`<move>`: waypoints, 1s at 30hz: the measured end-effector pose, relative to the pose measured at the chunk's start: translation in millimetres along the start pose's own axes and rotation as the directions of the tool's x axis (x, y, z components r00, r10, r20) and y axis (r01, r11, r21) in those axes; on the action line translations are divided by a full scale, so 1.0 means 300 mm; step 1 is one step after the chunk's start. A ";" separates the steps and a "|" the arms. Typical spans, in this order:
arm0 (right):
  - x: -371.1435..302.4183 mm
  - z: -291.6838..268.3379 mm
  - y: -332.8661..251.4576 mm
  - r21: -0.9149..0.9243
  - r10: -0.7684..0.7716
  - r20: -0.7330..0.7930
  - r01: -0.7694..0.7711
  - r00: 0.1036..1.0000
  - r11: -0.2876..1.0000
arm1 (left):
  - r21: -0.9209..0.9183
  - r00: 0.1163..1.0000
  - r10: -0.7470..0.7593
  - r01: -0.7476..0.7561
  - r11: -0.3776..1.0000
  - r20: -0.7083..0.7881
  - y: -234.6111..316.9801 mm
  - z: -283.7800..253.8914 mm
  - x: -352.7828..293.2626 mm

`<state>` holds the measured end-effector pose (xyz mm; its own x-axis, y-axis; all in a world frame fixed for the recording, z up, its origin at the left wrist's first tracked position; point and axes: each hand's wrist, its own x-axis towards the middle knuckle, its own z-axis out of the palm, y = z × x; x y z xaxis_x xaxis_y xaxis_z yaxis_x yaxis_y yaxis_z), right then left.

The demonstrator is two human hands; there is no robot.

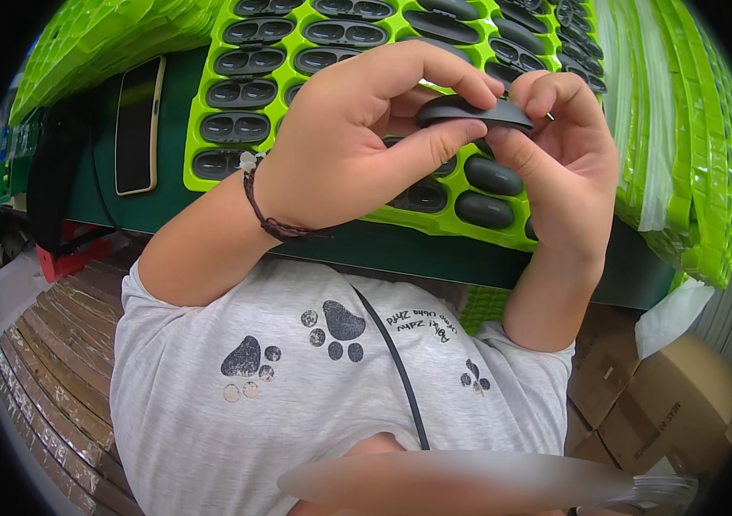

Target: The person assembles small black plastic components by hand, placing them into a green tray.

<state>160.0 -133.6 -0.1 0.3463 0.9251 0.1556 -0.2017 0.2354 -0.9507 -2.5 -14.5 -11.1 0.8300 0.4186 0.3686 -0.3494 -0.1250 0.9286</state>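
Between both hands, above the tray, I hold a dark grey earbud case part (473, 112), curved and glossy along its edge. My left hand (357, 129) pinches its left end with thumb and index finger. The thumb and fingers of my right hand (568, 159) grip its right end. Below lies a bright green tray (202, 175) with rows of dark earbud cases; on the left an open case (237, 127) shows two round hollows. Closed oval cases, such as the rounded case (483, 209), sit near the front right. My hands hide part of the tray.
Left of the tray a phone (139, 129) lies on the dark green table (181, 112). Stacked green trays stand at the right (692, 172) and far left (108, 43). Cardboard boxes (675, 404) are at the lower right. A dark cord (396, 361) hangs down my shirt.
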 end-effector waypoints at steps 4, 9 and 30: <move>-0.003 0.018 -0.024 -0.064 0.086 -0.025 -0.088 0.996 0.994 | -0.042 0.984 -0.174 0.172 0.984 -0.049 0.033 0.008 -0.005; -0.006 0.030 -0.010 -0.127 0.091 -0.071 -0.099 0.993 0.987 | -0.105 0.952 -0.291 0.281 0.954 -0.092 0.032 0.012 -0.001; -0.007 0.045 0.029 -0.584 -0.177 -0.110 0.080 0.978 0.807 | -0.043 0.926 -0.357 0.354 0.934 -0.127 0.009 0.001 0.010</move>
<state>145.1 -129.3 -5.2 0.4748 0.8307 0.2908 0.4004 0.0904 -0.9119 -0.9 -13.9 -7.4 0.8377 0.5461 0.0047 -0.0514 0.0703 0.9962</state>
